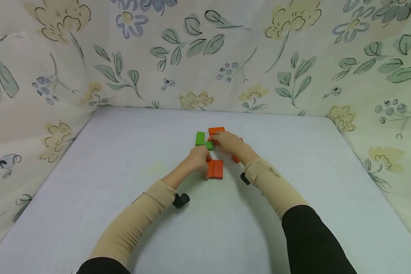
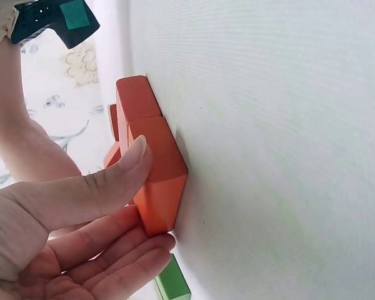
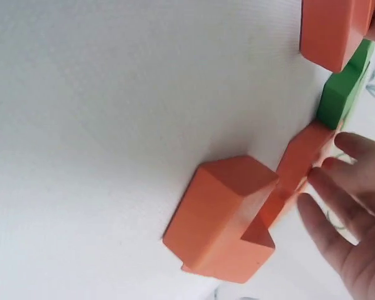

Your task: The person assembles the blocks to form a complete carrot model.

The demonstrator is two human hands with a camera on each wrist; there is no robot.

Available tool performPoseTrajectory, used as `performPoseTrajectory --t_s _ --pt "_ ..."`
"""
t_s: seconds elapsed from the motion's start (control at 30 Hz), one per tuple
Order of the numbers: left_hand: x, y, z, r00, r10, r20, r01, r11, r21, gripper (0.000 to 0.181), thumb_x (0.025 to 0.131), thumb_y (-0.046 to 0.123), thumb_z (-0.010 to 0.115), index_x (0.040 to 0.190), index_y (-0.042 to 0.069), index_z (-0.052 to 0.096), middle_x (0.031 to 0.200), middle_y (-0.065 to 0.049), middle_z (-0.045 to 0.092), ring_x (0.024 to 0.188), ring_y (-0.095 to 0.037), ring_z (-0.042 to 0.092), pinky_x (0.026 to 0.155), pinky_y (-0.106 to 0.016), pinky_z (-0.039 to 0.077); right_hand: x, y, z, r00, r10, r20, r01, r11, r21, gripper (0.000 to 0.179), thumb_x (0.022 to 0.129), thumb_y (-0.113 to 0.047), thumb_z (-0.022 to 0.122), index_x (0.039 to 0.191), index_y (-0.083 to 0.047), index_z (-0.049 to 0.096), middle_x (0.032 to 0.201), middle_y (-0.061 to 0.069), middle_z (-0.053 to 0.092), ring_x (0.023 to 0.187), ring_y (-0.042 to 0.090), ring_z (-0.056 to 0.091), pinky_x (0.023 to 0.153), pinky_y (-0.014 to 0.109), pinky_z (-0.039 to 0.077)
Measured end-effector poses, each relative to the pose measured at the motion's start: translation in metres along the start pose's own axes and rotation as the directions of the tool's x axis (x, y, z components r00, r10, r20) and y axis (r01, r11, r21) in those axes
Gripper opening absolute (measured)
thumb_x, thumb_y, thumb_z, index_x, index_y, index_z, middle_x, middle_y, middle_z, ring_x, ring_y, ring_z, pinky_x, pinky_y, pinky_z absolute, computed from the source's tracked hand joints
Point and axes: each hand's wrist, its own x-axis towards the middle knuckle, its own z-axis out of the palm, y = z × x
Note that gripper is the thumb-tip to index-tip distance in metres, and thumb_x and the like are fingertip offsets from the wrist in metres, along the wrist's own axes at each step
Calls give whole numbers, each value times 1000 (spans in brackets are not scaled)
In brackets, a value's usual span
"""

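Floral cloth (image 1: 198,76), rising behind and beside the desk. Desk (image 1: 89,171), white, bearing the blocks. Sleeves (image 1: 136,219), tan and black. Left hand (image 1: 198,156), its grip holding an orange block (image 2: 164,149) between thumb and fingers, at the desk top. Right hand (image 1: 230,142), its grip wide, fingers loosely extended at an orange row (image 3: 297,153); contact cannot be told. Second orange block (image 1: 218,169), beside the held one. Green blocks (image 1: 200,138), two, just beyond the left hand.

Right hand (image 1: 227,141) partly hides orange blocks (image 1: 216,130) in head view, runs off right-wrist view's right edge; sleeve marking (image 1: 274,172) too small to read.
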Motion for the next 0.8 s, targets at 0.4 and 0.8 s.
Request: performPoseTrajectory --t_s 0.4,0.8 --pt "-1 2 1 999 -40 7 40 999 -12 60 62 3 91 117 -3 68 117 -12 67 109 -26 59 90 -35 51 7 4 -1 997 -35 68 39 997 -67 49 93 8 56 140 -3 51 144 15 48 133 31 43 109 42 34" --pt "-3 3 1 999 -29 -18 29 1000 -5 60 61 1 91 117 -3 69 117 -13 67 110 -26 60 89 -35 52 -2 12 -14 985 111 129 -125 987 102 56 81 -6 74 134 -7 55 127 11 52 108 28 50 95 43 46"
